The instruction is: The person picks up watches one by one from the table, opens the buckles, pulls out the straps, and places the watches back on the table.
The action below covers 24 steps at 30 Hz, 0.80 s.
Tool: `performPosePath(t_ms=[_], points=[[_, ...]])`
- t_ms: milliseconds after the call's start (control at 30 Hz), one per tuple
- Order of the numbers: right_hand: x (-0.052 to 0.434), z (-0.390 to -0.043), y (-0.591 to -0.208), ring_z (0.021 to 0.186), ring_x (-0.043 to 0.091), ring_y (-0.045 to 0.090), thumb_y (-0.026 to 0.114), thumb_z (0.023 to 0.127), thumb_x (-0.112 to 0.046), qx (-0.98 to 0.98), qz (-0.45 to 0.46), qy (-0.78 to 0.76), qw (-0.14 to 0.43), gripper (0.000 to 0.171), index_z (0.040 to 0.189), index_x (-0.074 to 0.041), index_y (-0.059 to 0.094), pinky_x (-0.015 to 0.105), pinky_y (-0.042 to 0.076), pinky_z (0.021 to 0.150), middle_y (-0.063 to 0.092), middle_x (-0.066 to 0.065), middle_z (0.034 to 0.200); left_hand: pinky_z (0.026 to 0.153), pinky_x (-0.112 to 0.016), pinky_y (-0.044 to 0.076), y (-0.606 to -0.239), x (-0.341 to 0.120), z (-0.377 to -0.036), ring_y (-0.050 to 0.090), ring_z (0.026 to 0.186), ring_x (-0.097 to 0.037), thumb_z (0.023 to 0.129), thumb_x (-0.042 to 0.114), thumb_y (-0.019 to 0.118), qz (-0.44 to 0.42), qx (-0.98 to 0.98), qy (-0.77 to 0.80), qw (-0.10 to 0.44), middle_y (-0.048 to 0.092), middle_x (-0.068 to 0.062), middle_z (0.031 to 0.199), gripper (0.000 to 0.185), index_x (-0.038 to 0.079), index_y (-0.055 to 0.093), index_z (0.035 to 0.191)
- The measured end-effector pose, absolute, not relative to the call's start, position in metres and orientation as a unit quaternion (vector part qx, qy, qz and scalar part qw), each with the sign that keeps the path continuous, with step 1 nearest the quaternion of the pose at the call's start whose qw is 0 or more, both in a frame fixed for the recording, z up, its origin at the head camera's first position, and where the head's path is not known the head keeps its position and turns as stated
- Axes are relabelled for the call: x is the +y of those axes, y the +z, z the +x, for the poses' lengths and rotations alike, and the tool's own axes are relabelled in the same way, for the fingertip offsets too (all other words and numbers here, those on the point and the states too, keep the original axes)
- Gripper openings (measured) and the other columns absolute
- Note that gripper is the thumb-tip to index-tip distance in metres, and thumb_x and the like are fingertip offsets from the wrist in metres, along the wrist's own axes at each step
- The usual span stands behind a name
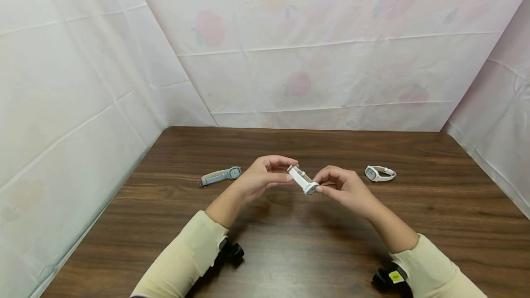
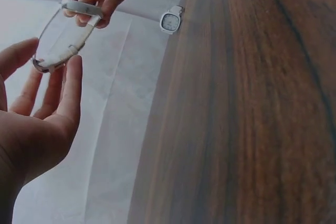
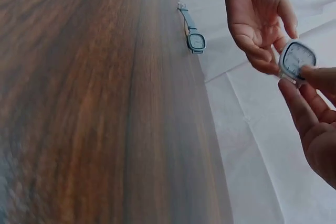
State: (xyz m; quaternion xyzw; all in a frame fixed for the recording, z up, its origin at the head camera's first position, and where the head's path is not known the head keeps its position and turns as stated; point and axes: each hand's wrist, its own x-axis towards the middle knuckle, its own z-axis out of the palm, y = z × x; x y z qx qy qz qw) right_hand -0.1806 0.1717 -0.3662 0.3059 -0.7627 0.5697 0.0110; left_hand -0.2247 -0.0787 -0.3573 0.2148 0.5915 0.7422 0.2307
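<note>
Above the table, both hands hold a white wristwatch (image 1: 299, 177) whose strap forms a closed loop. My right hand (image 1: 348, 192) pinches the watch case between thumb and fingers, its thumb over the dial in the right wrist view. At the buckle end, my left hand (image 1: 257, 177) has its thumb on one side of the strap and its fingertips on the other. The left wrist view shows the loop side-on, with the left thumb (image 2: 18, 56) at its lower left.
A light blue wristwatch (image 1: 219, 176) lies on the brown wooden table (image 1: 290, 256) to the left of the hands. On the right lies a second white wristwatch (image 1: 380, 174), its strap looped. Pale printed curtains (image 1: 331, 72) hang behind and beside the table.
</note>
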Motion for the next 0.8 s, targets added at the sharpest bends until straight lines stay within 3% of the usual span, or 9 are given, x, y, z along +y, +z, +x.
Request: performPosePath(t_ms=[167,400,567,800], points=[[0.174,-0.18,-0.365,0.092,0.019,0.065,0.066,0.09,0.002,-0.74,0.285,0.607,-0.046,0.015,0.104,0.004,0.062,0.035,0.056,0.08,0.066,0.011,0.101,0.081,-0.035,0.056,-0.356,-0.078,-0.224,0.065,0.087,-0.018,0.086,-0.008,0.067,0.239,0.614,0.725,0.203,0.068,-0.007,0.098,0.034,-0.014,0.059,0.118],[0.176,-0.183,-0.367,0.093,0.021,0.066,0.067,0.089,0.004,-0.729,0.314,0.604,-0.068,0.024,0.112,0.007,0.061,0.036,0.056,0.079,0.067,0.012,0.102,0.079,-0.051,0.055,-0.35,-0.075,-0.221,0.062,0.081,-0.017,0.088,0.0,0.069,0.24,0.653,0.692,0.189,0.064,-0.009,0.092,0.02,-0.009,0.064,0.106],[0.171,-0.182,-0.36,0.093,0.021,0.065,0.07,0.088,-0.002,-0.775,0.285,0.564,-0.017,0.028,0.114,0.001,0.063,0.033,0.056,0.077,0.067,0.013,0.105,0.072,-0.049,0.057,-0.347,-0.071,-0.219,0.059,0.073,-0.015,0.086,0.001,0.072,0.264,0.691,0.653,0.162,0.063,-0.007,0.083,0.017,-0.007,0.066,0.1],[0.155,-0.178,-0.354,0.081,0.016,0.064,0.075,0.085,-0.005,-0.81,0.271,0.518,0.049,0.019,0.103,-0.001,0.068,0.028,0.055,0.069,0.068,0.004,0.09,0.064,-0.048,0.056,-0.345,-0.065,-0.215,0.057,0.064,-0.014,0.083,0.005,0.077,0.296,0.732,0.603,0.112,0.062,-0.005,0.075,0.015,-0.004,0.069,0.093]])
